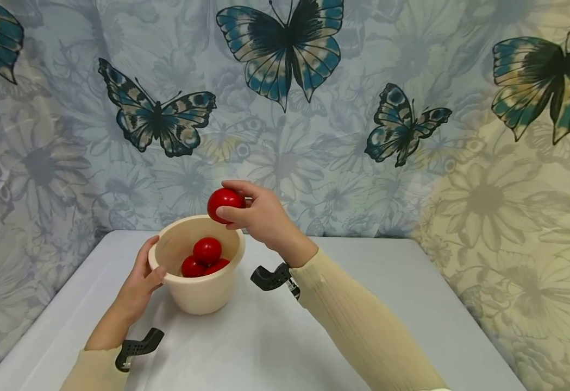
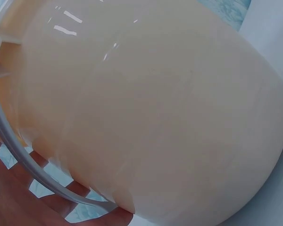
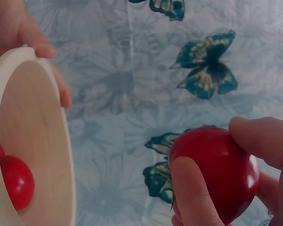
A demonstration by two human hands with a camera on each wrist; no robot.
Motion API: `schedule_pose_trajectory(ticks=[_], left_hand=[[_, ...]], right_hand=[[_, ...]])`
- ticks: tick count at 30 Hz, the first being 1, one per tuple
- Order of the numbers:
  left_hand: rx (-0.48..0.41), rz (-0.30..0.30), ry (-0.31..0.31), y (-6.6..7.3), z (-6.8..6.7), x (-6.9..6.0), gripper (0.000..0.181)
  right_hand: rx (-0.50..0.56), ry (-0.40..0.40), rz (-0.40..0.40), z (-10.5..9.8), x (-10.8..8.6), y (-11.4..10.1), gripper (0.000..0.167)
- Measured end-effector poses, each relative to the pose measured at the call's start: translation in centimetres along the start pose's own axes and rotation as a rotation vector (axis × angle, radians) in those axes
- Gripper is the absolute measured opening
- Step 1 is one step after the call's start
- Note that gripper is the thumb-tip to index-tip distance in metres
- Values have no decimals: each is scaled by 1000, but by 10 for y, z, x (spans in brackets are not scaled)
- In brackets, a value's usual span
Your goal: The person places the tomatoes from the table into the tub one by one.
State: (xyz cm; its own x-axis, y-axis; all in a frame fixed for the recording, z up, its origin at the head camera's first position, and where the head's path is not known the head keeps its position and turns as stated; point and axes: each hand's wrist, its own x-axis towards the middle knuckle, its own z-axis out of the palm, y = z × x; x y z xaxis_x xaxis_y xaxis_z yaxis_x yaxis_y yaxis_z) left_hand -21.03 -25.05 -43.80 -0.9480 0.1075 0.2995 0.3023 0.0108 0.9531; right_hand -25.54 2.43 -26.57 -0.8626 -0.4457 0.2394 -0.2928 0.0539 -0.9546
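A glossy red tomato [image 1: 225, 205] is gripped between the thumb and fingers of my right hand [image 1: 260, 217], raised over the far right rim of a cream plastic bucket [image 1: 201, 296]. In the right wrist view a bit of green shows at the edge of this tomato [image 3: 217, 174]. Inside the bucket lie three more red tomatoes [image 1: 207, 250], one resting on top of the others. My left hand [image 1: 138, 285] holds the bucket at its left rim. The left wrist view shows the bucket's smooth side [image 2: 155, 108] and its grey handle [image 2: 33, 167] across the fingers.
The bucket stands on a white table [image 1: 285, 336], near its back left. Behind and beside the table hangs a cloth [image 1: 285, 163] printed with flowers and butterflies. Black camera mounts sit at the right wrist [image 1: 271, 277] and the left wrist [image 1: 140, 347].
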Motion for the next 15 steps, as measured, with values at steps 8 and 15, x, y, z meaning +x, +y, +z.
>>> schedule_pose_trajectory(ticks=[8, 15], left_hand=[[-13, 7, 7, 0, 0, -2, 68], [-6, 0, 5, -1, 0, -2, 69]], right_hand=[[-64, -23, -13, 14, 7, 1, 51], [-90, -63, 2, 23, 9, 7, 52]])
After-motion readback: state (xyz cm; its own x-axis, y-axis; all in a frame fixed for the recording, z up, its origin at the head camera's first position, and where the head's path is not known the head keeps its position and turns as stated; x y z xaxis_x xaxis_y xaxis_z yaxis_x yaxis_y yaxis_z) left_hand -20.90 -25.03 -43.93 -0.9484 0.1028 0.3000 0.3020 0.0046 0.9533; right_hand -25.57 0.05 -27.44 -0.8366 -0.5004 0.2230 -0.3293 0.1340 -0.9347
